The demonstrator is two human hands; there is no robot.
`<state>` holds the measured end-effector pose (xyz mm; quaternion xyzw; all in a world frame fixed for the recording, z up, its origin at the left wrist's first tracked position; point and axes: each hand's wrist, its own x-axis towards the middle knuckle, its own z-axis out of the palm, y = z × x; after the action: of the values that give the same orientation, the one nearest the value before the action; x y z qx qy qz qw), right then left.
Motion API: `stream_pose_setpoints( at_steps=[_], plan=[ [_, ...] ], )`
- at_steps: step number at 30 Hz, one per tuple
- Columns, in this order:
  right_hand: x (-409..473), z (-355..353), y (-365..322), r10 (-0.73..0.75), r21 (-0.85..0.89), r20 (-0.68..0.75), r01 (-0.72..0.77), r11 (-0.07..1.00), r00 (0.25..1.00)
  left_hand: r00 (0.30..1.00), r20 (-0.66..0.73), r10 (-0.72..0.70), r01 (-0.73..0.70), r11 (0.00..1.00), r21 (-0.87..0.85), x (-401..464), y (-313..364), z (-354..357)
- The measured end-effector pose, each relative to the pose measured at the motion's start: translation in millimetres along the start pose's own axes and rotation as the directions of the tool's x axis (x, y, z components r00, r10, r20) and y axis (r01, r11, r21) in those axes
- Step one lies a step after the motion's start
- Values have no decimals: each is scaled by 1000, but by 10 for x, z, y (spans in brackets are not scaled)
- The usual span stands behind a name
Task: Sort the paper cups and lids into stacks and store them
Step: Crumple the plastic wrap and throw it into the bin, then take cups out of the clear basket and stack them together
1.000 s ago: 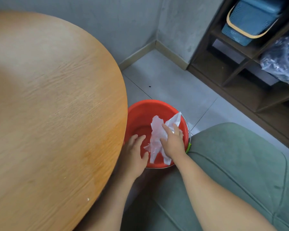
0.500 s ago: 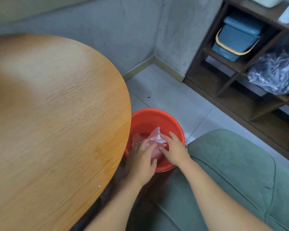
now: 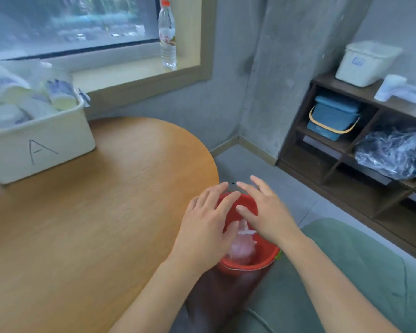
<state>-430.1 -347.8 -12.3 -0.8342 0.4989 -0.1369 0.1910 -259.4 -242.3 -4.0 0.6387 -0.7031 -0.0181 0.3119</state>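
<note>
1. Two bare hands hover over a red bucket that stands on the floor between the round wooden tabletop and a green cushioned seat.
2. The left hand is palm down, its fingers straight and slightly spread, gripping nothing; it overlaps the tabletop's edge and the bucket's near-left rim.
3. The right hand is palm down too, fingers straight and fanned apart, empty, above the far side of the bucket.
4. The fingertips of both hands come close together over the bucket (whether they touch it, I cannot tell).
5. Inside the bucket lies a crumpled clear plastic bag, partly hidden by the hands.
6. The paper cups, white with bluish print, lie jumbled in a cream plastic bin marked "A" at the tabletop's far left; they are blurred, and lids cannot be picked out among them.
7. A water bottle stands upright on the window sill.
8. At the right, a dark wooden shelf unit holds a blue basket with a yellow handle, a dark plastic bag and, on top, a white lidded bin.
</note>
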Motion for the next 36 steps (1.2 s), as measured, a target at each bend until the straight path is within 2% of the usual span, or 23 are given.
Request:
stream_pose_setpoints(
  at_steps=[3,8,15,19,24,30,36],
  plan=[
    [-68,-85,-462,-110,31,-36,111,993,993,999,-42,-12,16,993,116,-214,-163,-438],
    [-129,23,-1294,-280,90,-60,285,954,958,988,-100,-116,136,966,222,-676,-479,-1158],
    [-153,437,-2553,-484,171,28,472,865,875,933,-217,-285,352,847,398,-1542,-1111,-2131],
    [-144,779,-3229,-568,250,51,540,804,822,865,-305,-399,496,776,390,-2049,-1441,-2564],
    [-170,1199,-3883,-624,337,81,568,751,777,782,-387,-488,611,724,322,-2464,-1815,-2906],
    [72,1558,-4462,-647,401,42,581,709,761,719,-447,-532,674,690,264,-2552,-2263,-3103],
    [588,1657,-4987,-613,484,-112,581,654,782,690,-480,-542,682,710,178,-2282,-2684,-3271]
  ],
)
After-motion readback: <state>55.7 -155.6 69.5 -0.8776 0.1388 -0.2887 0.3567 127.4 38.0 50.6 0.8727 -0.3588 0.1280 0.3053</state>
